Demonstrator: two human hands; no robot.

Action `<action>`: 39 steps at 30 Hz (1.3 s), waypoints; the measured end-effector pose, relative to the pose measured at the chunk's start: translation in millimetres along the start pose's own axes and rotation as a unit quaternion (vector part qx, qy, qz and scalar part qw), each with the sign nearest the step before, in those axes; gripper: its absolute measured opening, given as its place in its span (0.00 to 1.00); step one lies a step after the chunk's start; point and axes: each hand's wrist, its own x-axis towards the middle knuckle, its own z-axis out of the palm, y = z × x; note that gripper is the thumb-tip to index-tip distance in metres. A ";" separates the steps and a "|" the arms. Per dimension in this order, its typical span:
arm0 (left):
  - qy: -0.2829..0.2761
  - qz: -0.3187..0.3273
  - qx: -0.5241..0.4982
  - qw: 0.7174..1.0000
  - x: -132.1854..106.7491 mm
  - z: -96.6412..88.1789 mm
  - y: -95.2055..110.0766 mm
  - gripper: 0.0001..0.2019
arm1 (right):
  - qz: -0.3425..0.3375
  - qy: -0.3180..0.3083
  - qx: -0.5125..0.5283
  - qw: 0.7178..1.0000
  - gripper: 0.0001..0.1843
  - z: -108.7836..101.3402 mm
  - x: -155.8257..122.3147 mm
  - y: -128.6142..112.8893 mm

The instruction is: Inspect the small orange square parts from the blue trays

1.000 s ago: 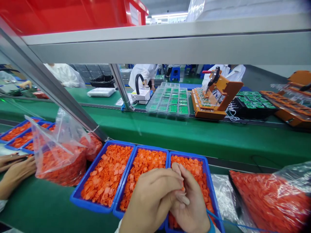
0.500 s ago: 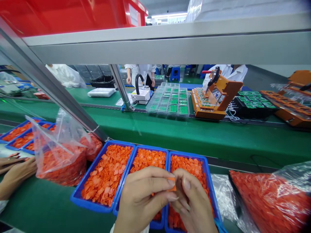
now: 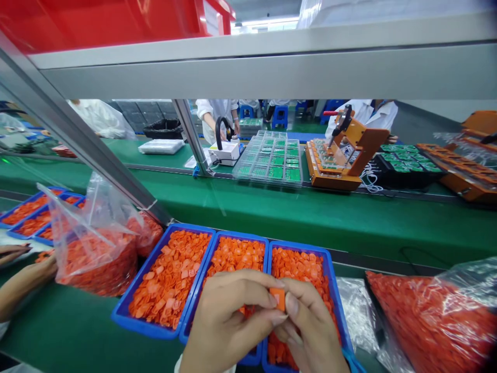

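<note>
A small, squarish orange plastic piece (image 3: 278,299) is pinched between the thumb and fingers of my left hand (image 3: 229,316). My right hand (image 3: 312,326) closes on its right edge with thumb and forefinger, so both hands hold it. Its underside is hidden by fingertips. Below and behind my hands stand three blue trays side by side: a left tray (image 3: 144,327), a middle tray (image 3: 243,236) and a right tray (image 3: 337,295). Each is filled with loose orange pieces, and my hands cover much of the middle and right ones.
Clear bags of orange pieces lie at left (image 3: 99,259) and right (image 3: 435,316). A metal post (image 3: 97,140) slants down beside the trays, under a grey shelf beam (image 3: 248,80). A co-worker's hand (image 3: 29,282) is at far left. Orange fixture (image 3: 336,178) and green circuit boards (image 3: 276,171) stand across the bench.
My right hand has moved in and its fingertips now meet the orange piece. The piece has turned to show its flat face. At far left, the co-worker's hands have moved apart.
</note>
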 end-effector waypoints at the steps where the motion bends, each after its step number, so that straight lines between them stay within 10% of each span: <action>1: -0.003 0.001 -0.001 1.000 0.4 -0.3 -0.5 0.08 | -0.007 -0.003 0.007 1.000 0.13 0.5 -0.3 0.2; 15: -0.020 0.029 0.018 0.999 0.7 -3.4 2.8 0.12 | 0.071 -0.042 0.065 0.994 0.11 -8.5 -6.3 -0.7; 39: -0.040 0.017 0.018 0.999 -0.3 -0.5 -7.4 0.11 | -0.022 0.010 0.016 1.000 0.11 9.3 -2.4 -9.1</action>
